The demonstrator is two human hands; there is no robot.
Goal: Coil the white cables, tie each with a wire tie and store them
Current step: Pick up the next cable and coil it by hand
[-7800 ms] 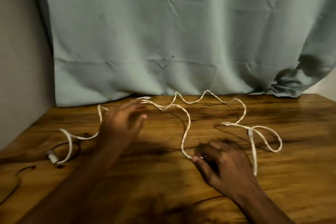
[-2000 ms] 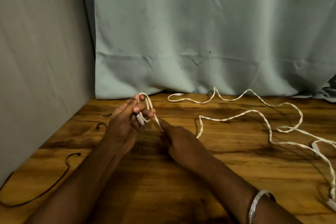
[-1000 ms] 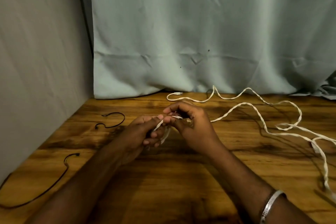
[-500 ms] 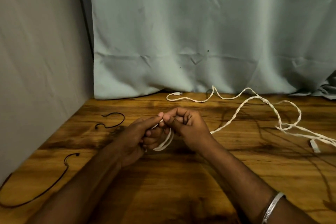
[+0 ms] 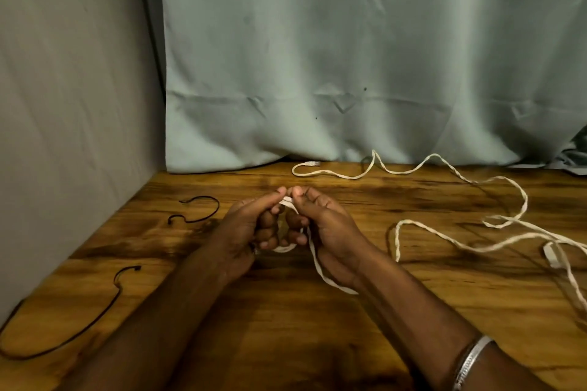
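Both hands meet above the wooden table, each gripping one white cable. My left hand holds a small coil of it, whose lower loop shows under the fingers. My right hand pinches the strand at the top of that coil, thumb tip against my left thumb. From the right hand the cable drops past the wrist, then snakes off to the right. A second white cable with a plug lies along the back edge. Two black wire ties lie at the left, a short one and a long one.
A pale green curtain hangs behind the table and a grey wall closes the left side. Loose cable loops and a white connector cover the right part of the table.
The coil in my left hand has gained a turn. My right hand came back to the top of the coil, and the loose cable on the right was drawn in toward me.
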